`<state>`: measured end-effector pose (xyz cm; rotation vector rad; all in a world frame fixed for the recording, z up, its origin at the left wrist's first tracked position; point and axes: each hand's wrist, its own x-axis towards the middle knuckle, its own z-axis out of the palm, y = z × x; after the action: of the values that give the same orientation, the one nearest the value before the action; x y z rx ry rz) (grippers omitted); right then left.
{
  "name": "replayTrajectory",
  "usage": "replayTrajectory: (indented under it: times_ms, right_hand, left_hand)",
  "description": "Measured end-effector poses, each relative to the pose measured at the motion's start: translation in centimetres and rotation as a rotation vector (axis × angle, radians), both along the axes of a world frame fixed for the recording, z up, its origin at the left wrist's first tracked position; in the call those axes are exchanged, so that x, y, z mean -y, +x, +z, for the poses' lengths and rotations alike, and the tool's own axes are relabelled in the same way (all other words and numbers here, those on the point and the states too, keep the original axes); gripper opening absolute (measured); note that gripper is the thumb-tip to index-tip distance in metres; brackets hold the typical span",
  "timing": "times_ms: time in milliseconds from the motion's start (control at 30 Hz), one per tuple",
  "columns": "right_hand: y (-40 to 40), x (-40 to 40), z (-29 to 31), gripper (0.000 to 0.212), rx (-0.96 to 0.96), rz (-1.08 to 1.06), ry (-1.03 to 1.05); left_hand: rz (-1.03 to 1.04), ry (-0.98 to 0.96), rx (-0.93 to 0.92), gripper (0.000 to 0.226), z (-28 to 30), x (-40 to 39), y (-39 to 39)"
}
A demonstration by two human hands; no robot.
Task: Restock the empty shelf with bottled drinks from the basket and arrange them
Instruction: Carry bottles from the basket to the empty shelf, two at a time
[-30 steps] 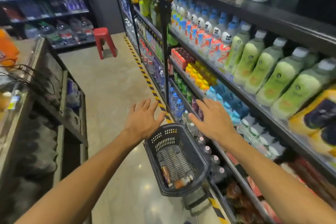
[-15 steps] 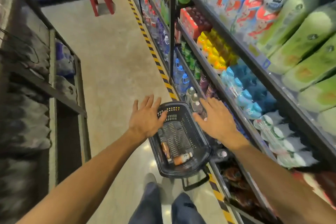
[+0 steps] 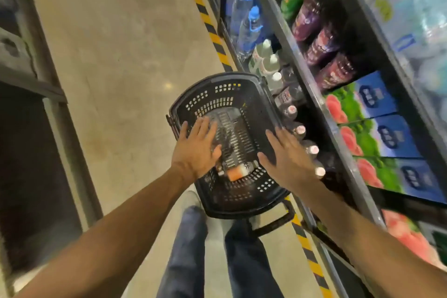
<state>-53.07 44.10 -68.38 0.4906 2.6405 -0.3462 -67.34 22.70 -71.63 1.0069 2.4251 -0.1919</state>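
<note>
- Over the black basket [image 3: 225,89] on the floor, left hand [image 3: 196,150] and right hand [image 3: 287,157] spread flat, holding nothing.
- Near end of the basket: an orange-labelled bottle [image 3: 238,172] lying down.

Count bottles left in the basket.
1 clearly: an orange-labelled bottle lying on the basket floor near the person's end, between both hands. The left hand hides part of the floor, so a second bottle may be under it.

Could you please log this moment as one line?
left hand open over basket | right hand open | orange-labelled bottle inside, ungrasped
</note>
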Motion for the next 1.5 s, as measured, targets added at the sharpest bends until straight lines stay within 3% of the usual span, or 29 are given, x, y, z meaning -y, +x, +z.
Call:
replayTrajectory:
  times_ms: [333,467,667,900,1133,1367,1500]
  right_hand:
    - [-0.3,0.4,-26.2,0.087,0.115,0.119,-0.066]
    - [0.8,0.4,-34.2,0.091,0.233,0.179,-0.103]
    - [1.6,-0.6,-42.4,0.089,0.418,0.282,-0.172]
    - [2.1,-1.2,-46.2,0.105,0.610,0.404,-0.217]
    - [1.6,-1.6,-46.1,0.084,0.573,0.437,-0.167]
    - [-0.2,-2.9,-43.8,0.078,0.441,0.197,-0.287]
    - [-0.7,-3.1,-42.1,0.079,0.365,0.003,-0.351]
  left_hand:
    - [-0.030,-0.112,0.077,0.072,-24.7,-3.0,0.0]
    - [0.000,-0.232,0.148,0.075,-31.8,-3.5,0.3]
    - [-0.199,-0.365,0.206,0.080,-39.3,-5.7,0.1]
    - [-0.418,-0.446,0.233,0.102,-42.8,-4.8,1.5]
    - [-0.551,-0.499,0.253,0.096,-42.6,-5.8,0.0]
    - [-0.451,-0.468,0.209,0.078,-42.0,-6.0,-1.3]
    - [-0.145,-0.315,0.270,0.064,-40.6,-6.1,-2.1]
